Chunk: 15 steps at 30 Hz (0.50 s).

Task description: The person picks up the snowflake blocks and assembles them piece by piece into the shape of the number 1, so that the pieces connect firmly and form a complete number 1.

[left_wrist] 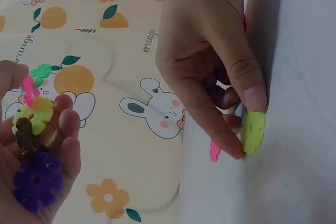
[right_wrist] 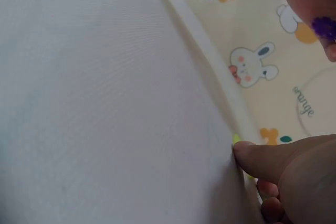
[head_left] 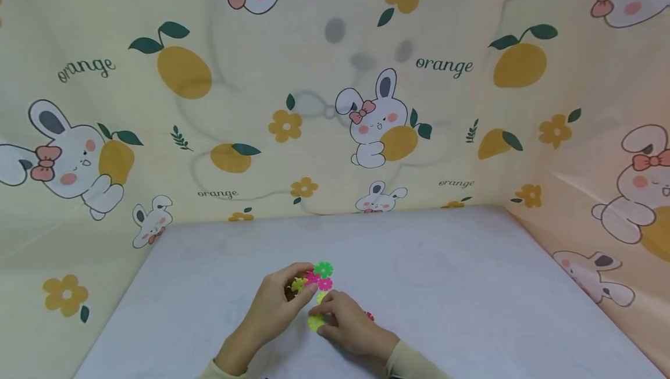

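My left hand (head_left: 272,300) holds a chain of joined plastic snowflake discs between thumb and fingers. In the left wrist view the chain shows a green disc (left_wrist: 40,74), a pink disc (left_wrist: 29,92), a yellow disc (left_wrist: 34,115), a brown disc (left_wrist: 24,136) seen on edge, and a purple disc (left_wrist: 38,182) against the palm. Close to its right, my right hand (head_left: 352,324) pinches a yellow-green disc (left_wrist: 253,132) by its edge, low over the table. The right fingers partly hide another yellow disc (head_left: 321,296).
A pink disc (left_wrist: 214,151) shows just behind the right fingertips. Past the right hand, a red disc (head_left: 370,315) is partly hidden. The white-covered table (head_left: 445,286) meets a printed cloth backdrop (head_left: 324,152) at the back and sides.
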Each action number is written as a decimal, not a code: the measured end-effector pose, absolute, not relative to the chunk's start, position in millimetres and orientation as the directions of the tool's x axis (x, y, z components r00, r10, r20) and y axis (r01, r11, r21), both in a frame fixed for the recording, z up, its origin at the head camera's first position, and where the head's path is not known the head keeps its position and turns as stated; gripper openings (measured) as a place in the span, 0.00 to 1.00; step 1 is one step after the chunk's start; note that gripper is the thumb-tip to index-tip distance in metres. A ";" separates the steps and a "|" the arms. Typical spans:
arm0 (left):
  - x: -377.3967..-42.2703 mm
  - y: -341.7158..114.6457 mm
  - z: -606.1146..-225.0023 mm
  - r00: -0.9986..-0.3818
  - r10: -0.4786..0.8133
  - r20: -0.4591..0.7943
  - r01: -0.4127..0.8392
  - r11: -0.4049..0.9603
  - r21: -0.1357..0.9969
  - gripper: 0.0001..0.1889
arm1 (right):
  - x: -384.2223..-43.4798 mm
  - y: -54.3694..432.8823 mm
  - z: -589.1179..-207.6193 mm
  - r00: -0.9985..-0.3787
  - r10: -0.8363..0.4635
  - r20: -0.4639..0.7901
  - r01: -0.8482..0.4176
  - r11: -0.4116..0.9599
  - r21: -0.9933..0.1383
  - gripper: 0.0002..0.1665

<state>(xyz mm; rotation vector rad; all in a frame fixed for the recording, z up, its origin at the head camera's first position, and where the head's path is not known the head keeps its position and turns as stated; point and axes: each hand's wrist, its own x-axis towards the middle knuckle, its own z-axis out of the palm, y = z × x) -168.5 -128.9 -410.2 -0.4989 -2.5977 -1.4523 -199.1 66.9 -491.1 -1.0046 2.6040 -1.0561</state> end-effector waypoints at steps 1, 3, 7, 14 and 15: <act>-168.7 -128.9 -410.1 -0.939 0.222 0.263 0.340 0.484 0.806 0.16 | -198.4 66.5 -490.7 -0.764 -0.637 0.107 -0.536 0.533 -0.655 0.17; -169.1 -128.7 -410.1 -0.942 0.216 0.257 0.332 0.486 0.808 0.16 | -198.1 66.2 -489.9 -0.770 -0.629 0.109 -0.530 0.534 -0.659 0.16; -169.1 -128.5 -409.8 -0.948 0.184 0.260 0.318 0.482 0.817 0.16 | -200.8 67.3 -489.0 -0.766 -0.637 0.080 -0.494 0.505 -0.708 0.13; -168.9 -128.4 -408.8 -0.947 0.126 0.296 0.319 0.489 0.812 0.22 | -208.7 72.8 -485.9 -0.751 -0.658 0.051 -0.413 0.408 -0.814 0.08; -168.9 -128.5 -408.8 -0.945 0.126 0.301 0.323 0.485 0.813 0.24 | -209.5 73.5 -485.2 -0.755 -0.653 0.057 -0.409 0.401 -0.820 0.08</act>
